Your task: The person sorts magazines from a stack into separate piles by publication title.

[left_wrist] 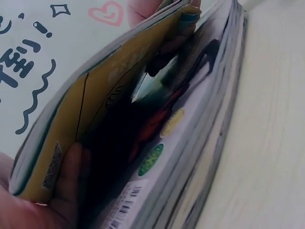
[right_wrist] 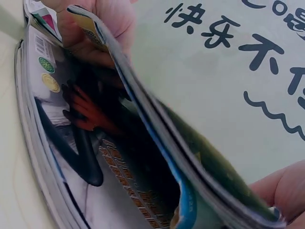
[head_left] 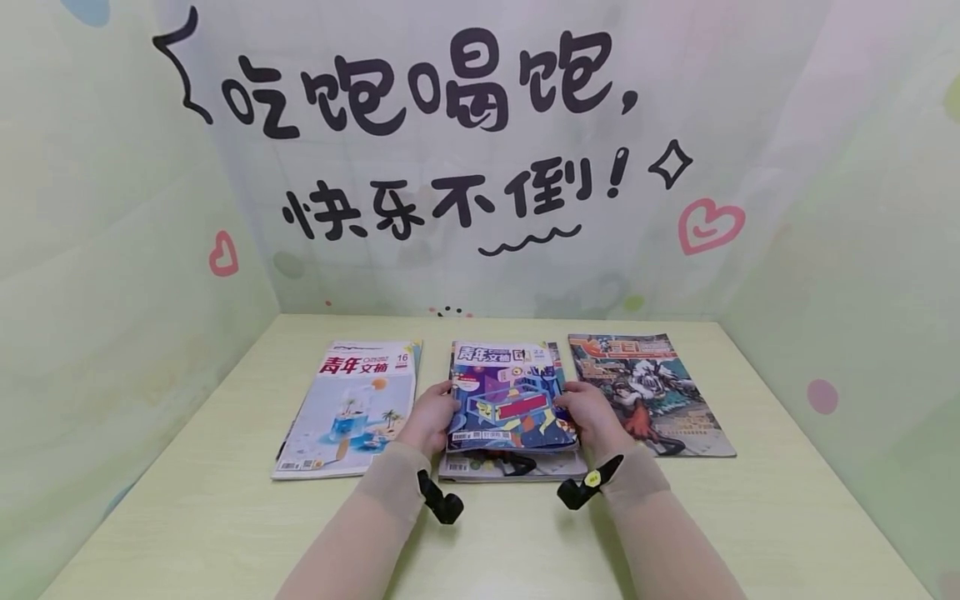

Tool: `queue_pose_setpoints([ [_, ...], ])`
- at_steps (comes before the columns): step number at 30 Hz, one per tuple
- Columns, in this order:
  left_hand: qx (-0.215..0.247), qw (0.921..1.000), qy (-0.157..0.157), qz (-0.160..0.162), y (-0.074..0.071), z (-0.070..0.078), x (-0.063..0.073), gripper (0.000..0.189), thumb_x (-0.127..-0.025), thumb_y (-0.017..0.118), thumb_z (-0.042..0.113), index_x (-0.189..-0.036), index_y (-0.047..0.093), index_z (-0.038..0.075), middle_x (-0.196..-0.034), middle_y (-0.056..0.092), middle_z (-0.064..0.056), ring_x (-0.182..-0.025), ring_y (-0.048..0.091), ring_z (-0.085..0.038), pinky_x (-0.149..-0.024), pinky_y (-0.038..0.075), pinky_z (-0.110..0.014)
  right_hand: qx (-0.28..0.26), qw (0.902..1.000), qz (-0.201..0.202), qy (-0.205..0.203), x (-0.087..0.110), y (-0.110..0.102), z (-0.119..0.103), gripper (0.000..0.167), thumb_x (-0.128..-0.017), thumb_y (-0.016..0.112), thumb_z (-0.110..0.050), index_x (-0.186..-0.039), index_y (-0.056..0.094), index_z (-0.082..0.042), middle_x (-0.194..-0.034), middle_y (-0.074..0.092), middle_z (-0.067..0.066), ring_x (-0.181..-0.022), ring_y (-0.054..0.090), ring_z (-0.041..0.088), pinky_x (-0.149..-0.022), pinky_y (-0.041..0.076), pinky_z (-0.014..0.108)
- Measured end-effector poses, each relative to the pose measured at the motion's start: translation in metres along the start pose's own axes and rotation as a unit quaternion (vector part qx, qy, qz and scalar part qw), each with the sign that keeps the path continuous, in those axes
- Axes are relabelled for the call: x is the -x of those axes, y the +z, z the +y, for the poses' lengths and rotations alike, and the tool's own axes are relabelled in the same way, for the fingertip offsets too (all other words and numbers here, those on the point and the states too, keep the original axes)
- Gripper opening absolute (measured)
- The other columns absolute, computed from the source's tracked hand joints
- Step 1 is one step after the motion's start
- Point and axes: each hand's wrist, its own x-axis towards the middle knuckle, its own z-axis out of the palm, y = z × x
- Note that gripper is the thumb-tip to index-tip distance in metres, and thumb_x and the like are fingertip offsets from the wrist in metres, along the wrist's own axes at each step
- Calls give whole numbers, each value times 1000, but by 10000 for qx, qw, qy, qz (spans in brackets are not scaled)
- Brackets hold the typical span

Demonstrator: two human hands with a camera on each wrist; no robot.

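A purple-blue magazine [head_left: 510, 392] is gripped at its two side edges, with my left hand [head_left: 430, 419] on one side and my right hand [head_left: 597, 419] on the other. In the left wrist view, the fingers [left_wrist: 70, 174] of my left hand lie under its yellow back cover, thumb side partly cut off. The magazine is raised at a tilt, a dark gap separating it from a magazine stack [right_wrist: 45, 138] below. That stack's top cover carries a red-and-black figure, a barcode and round green and yellow stickers. Part of my right hand [right_wrist: 283, 191] shows at the right wrist view's edge.
Left of the hands lies a magazine with a light-blue beach cover [head_left: 352, 417], with other edges showing beneath it. Right of them is a comic-style magazine [head_left: 648, 392]. The pale wooden table [head_left: 787, 517] meets printed fabric walls [head_left: 480, 275] at the back and sides.
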Motion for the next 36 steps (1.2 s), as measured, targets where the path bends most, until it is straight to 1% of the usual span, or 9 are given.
queue_pose_setpoints([
  [2,-131,9999,92,18,0,-1,1,53,-99,40,6,-151,30,12,-142,43,-16,-119,49,-29,-94,47,-41,1,10000,-15,24,0,1,1,52,-94,51,-3,-144,38,2,-130,49,27,-94,58,25,-71,53,32],
  [7,-564,9969,553,55,1,-5,4,51,-100,45,14,-149,31,3,-139,46,-20,-118,52,-30,-95,47,-41,-129,9999,-62,69,-1,0,4,52,-94,50,-1,-145,38,1,-132,50,26,-99,58,26,-74,53,33],
  [9,-637,9958,647,76,1,-5,6,51,-100,46,15,-147,33,1,-137,47,-20,-117,52,-30,-96,46,-42,-204,9997,-89,101,-1,0,4,53,-94,50,-1,-146,37,-1,-133,50,25,-100,59,26,-74,54,34],
  [12,-562,9968,574,10,-1,-4,8,50,-98,46,13,-146,36,1,-134,50,-20,-116,53,-30,-96,46,-42,-194,9997,-88,138,-1,0,4,56,-92,52,0,-146,38,-3,-131,53,24,-95,62,23,-72,55,34],
  [15,-553,9973,447,-166,-4,-2,11,51,-96,45,9,-145,37,1,-130,54,-20,-111,56,-29,-93,49,-41,-140,9998,-128,71,0,0,3,59,-90,53,4,-146,37,-2,-131,54,25,-89,64,21,-70,56,33],
  [19,-894,9948,355,-323,-7,0,13,52,-95,45,6,-147,37,4,-129,56,-18,-104,59,-27,-85,51,-37,-137,9998,-167,14,0,0,3,62,-88,53,6,-147,37,-3,-131,54,25,-87,65,20,-70,56,34],
  [27,-1319,9903,321,-307,-12,1,10,51,-96,47,8,-146,39,7,-126,58,-15,-95,61,-23,-70,51,-29,12,9999,-104,40,-1,0,4,57,-90,52,5,-145,40,-4,-127,56,25,-92,64,25,-72,56,36],
  [32,-1518,9875,237,-367,-14,2,9,53,-96,48,7,-148,37,8,-127,57,-14,-97,58,-23,-70,49,-28,99,9999,-62,8,-2,0,5,57,-90,52,5,-145,41,-3,-127,57,25,-95,64,27,-74,56,37],
  [36,-1553,9869,229,-385,-15,3,8,56,-95,48,6,-149,36,11,-131,54,-15,-99,58,-24,-71,49,-29,75,9999,-56,-77,-1,0,5,57,-89,51,8,-144,40,-1,-127,56,25,-94,64,26,-73,56,36],
])
